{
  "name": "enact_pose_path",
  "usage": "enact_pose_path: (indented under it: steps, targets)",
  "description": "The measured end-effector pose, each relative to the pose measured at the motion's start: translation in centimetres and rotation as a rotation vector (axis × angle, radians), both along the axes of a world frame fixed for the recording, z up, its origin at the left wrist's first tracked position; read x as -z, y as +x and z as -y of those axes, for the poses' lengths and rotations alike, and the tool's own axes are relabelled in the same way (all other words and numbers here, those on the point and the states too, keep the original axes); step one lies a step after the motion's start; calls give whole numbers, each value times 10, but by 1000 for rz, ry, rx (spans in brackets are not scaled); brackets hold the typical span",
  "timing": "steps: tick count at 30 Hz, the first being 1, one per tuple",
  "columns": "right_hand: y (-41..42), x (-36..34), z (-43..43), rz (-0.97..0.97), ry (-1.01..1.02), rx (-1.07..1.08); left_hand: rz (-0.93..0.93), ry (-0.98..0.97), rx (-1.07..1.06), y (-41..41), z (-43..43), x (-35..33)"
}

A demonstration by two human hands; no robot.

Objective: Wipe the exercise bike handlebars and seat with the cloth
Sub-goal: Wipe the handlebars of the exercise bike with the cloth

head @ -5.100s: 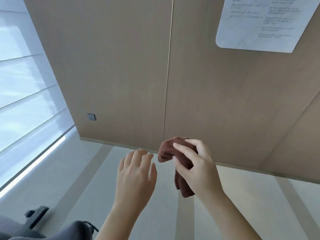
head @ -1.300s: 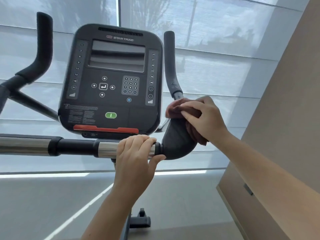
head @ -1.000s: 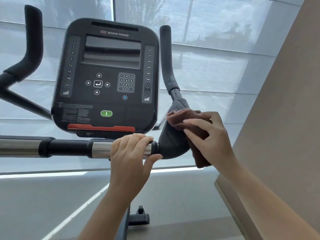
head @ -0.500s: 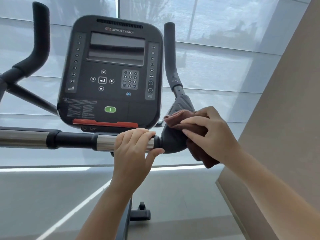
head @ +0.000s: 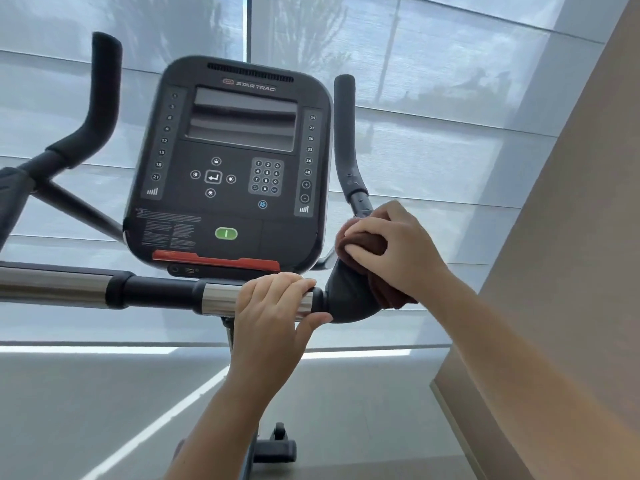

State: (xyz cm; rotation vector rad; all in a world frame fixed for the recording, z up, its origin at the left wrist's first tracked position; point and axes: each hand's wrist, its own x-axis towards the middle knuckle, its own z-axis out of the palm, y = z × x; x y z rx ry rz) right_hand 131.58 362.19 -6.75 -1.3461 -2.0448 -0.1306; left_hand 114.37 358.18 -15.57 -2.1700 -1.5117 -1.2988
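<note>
Right hand (head: pixel 394 251) slid cloth (head: pixel 362 241) up handlebar (head: pixel 343 299), fingers (head: pixel 363 253) seemingly curled.

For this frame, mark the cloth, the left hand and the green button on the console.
cloth (head: pixel 367 241): head view, brown fold showing between the fingers.
left hand (head: pixel 273 306): head view, back of the hand gripping the chrome handlebar (head: pixel 221 299).
green button (head: pixel 226 233): head view, centre of the button.

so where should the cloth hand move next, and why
Probably slide the cloth up onto the upright grip: the right hand presses it at the top of the elbow pad, just below that grip, while the left hand grips the chrome bar.
</note>
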Motion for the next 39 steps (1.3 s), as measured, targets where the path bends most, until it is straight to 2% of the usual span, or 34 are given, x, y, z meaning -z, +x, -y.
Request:
enact_pose_path:
  steps: [2,4,11,15,17,22,24,29,34,39]
  targets:
    - [-7,16,1,-37,113,122,7,7,2,0,0,0]
    - [-10,25,3,-91,115,159,14,16,7,0,-1,0]
    - [-4,-7,-27,-46,3,98,9,45,8,0,-2,2]
    - [-4,29,19,-21,120,-58,4,54,13,-1,-4,3]
    - [1,26,17,7,101,-105,-2,56,16,-1,-4,3]
    - [5,-18,-41,-52,-4,98,-6,45,20,-3,-3,3]
    - [7,-9,-30,-54,-24,58,-7,49,23,-3,-3,3]
    - [0,30,26,-42,80,-118,-12,45,26,-3,-4,3]
    - [1,-11,-29,-41,-3,144,-11,-10,22,-2,-1,-1]
    - [-11,10,5,-30,2,75,-11,-25,13,-1,0,-2]
